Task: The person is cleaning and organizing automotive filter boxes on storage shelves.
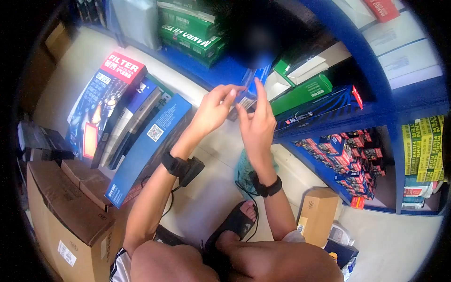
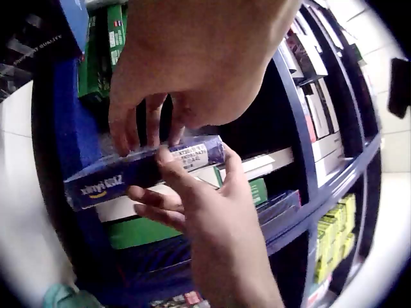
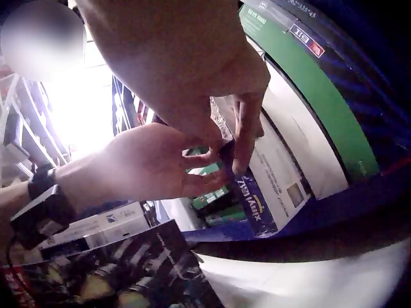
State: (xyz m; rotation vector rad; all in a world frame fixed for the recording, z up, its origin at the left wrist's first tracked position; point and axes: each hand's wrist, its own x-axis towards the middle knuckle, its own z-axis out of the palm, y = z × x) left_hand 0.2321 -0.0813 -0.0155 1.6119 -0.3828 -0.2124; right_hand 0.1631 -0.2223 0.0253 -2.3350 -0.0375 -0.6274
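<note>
A slim blue box (image 2: 103, 185) in clear plastic wrap, with a white label at one end, is between both hands at the shelf front. My right hand (image 1: 258, 124) grips it, thumb (image 2: 171, 159) across the labelled side and other fingers below. Above it, my left hand (image 2: 192, 70) pinches at the wrapped upper edge with bent fingers; what exactly sits between those fingertips I cannot tell. From the right wrist, the box (image 3: 257, 205) shows its printed end and a white side, with my left hand (image 3: 144, 160) reaching in from the left.
Green filter boxes (image 1: 300, 94) lie on the blue shelf (image 1: 324, 115) behind the hands. Upright filter boxes, including a blue one (image 1: 150, 145), stand at left beside brown cartons (image 1: 70, 202). Small boxes (image 1: 347, 160) fill a lower shelf. An open carton (image 1: 319, 211) sits near the right knee.
</note>
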